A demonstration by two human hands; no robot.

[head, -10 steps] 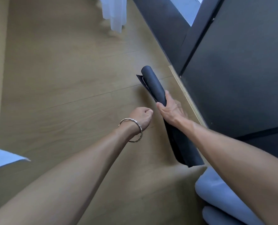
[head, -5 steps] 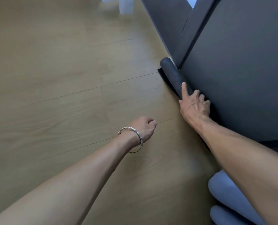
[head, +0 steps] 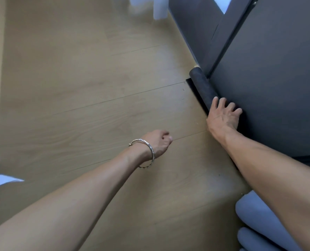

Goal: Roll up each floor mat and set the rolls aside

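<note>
**Trainee:** Where is the rolled mat located?

**Instructor:** The rolled mat (head: 203, 88) lies on the wooden floor (head: 96, 91) along its right edge. It runs lengthwise against the base of the dark panel (head: 277, 84). A flat strip of its loose end (head: 192, 86) shows on the floor, on the open side of the roll.

**Trainee:** What could go wrong from here?

**Instructor:** Two faults appear likely.
1. Unrolling. The loose end looks untucked, so releasing pressure abruptly may let the roll spring open.
2. Drift. The panel blocks one side only, so a sideways lift of the hand may send the roll out across the open floor.

**Trainee:** What is the state of the hands?

**Instructor:** The right hand (head: 223, 117) rests on the near end of the roll. Its fingers (head: 223, 103) are spread and nearly straight, and they press on top without wrapping around it. The left hand (head: 158, 141) hovers over the floor, well apart from the roll. Its fingers are loosely curled and hold nothing. A bracelet (head: 151, 151) sits at the wrist.

**Trainee:** What lies at the near right corner?

**Instructor:** Pale grey-blue rounded shapes (head: 255, 220). It cannot be determined whether they are finished rolls.
</note>
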